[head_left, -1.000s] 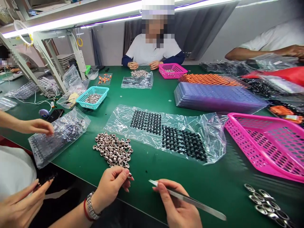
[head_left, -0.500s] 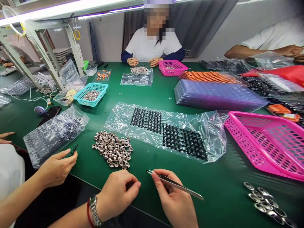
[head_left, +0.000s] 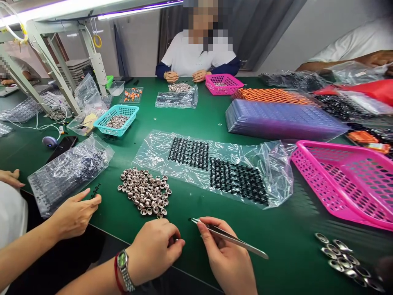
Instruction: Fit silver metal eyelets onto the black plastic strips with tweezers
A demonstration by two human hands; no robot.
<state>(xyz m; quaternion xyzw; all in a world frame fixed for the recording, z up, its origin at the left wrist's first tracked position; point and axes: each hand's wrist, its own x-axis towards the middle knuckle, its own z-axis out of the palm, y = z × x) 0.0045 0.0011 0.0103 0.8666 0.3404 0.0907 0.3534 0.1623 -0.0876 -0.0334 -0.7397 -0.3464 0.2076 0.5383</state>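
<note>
Head view, looking down at my own hands at the near edge of the green table (head_left: 190,123). My left hand (head_left: 153,250) is curled into a loose fist, fingertips pinched together on something small that I cannot make out; a watch and a red band sit on that wrist. My right hand (head_left: 227,258) is closed around a pair of tweezers (head_left: 229,238), the shaft pinched between thumb and fingers, the tip pointing left and ending just right of my left fingertips, not touching them.

Just beyond my left hand lies a loose pile of small metal rings (head_left: 144,191), straight on the table. Left of my left hand, a co-worker's hand (head_left: 75,215) rests at the table edge, beside a clear bag of dark parts (head_left: 69,174).

Beyond the tweezers' tip, a flat clear plastic bag (head_left: 215,170) holds two black grids of small parts. Off to my right, near the edge, a row of oval metal pieces (head_left: 344,258) lies loose. Further right, a large pink basket (head_left: 346,180) tilts.

Farther off to the left, a teal basket (head_left: 118,119) holds more metal rings. At the far side, a small pink basket (head_left: 224,84) sits beside another person's hands.
</note>
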